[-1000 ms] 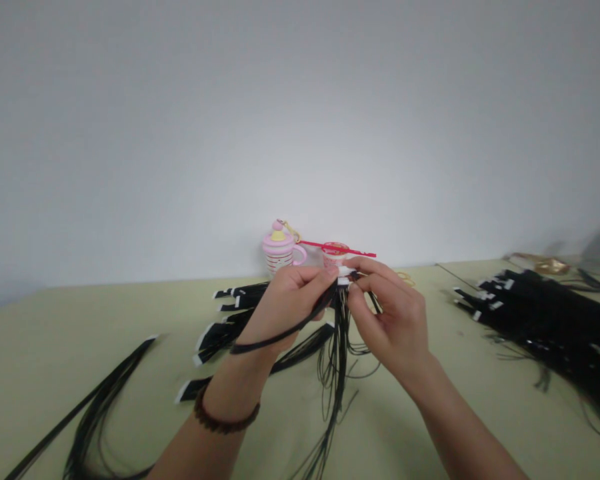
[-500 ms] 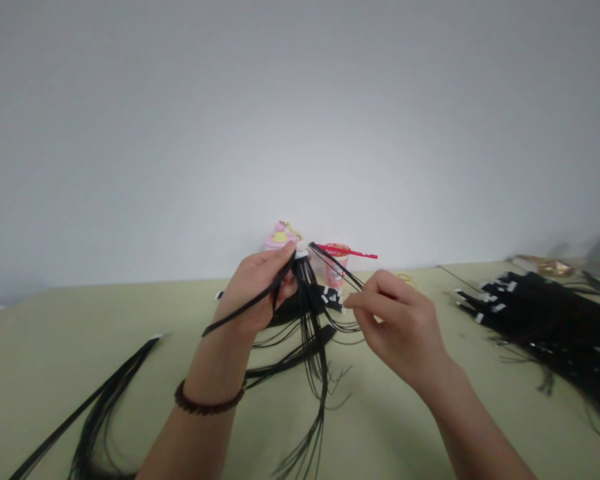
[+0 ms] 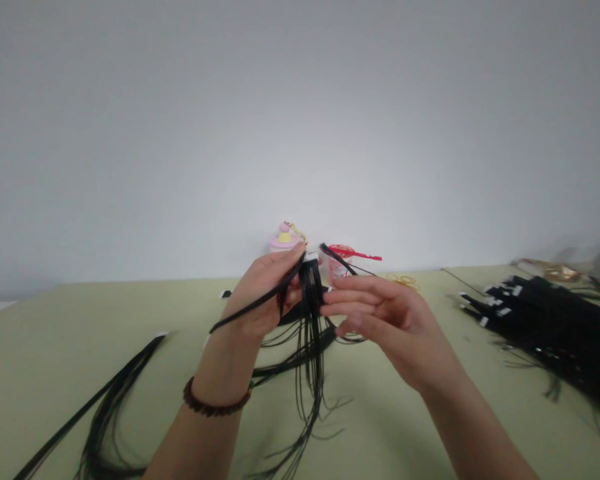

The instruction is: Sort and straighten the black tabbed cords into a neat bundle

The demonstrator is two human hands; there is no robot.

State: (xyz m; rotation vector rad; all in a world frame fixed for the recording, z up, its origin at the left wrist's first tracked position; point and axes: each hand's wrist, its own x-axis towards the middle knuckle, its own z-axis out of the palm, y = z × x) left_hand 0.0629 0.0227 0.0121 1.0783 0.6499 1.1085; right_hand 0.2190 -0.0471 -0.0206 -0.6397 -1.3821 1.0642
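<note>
Black wire bundle [image 3: 310, 313] hangs in the air over the middle of the table [image 3: 380, 427], its strands dropping from a white connector [image 3: 312, 256] and fanning out into loose ends. From where I stand, the left hand [image 3: 260, 300] has its thumb and fingers closed on the bundle at the connector end, presumably because that stiff top is the steadiest part to grip and lets the strands fall apart from one another. One black strip [image 3: 257, 305] runs back over that wrist, above a brown beaded bracelet [image 3: 215, 404]. The right hand [image 3: 390, 313] is open, fingers stretched out loosely and thumb apart, the tips just beside the strands; I see nothing held in it, and cannot tell whether it touches a wire.

Behind stand a pink lidded cup [image 3: 283, 243] and a red-and-white cup [image 3: 340, 268], with a red strip [image 3: 363, 256] across the latter. Loose black wires [image 3: 125, 387] lie to the left, a pile of black wires [image 3: 555, 327] to the right, well apart from the hands, perhaps to keep the groups separate.

Half a second ago the right fingers were bunched together and farther out; now they have spread and come closer. The left grip looks unchanged.
</note>
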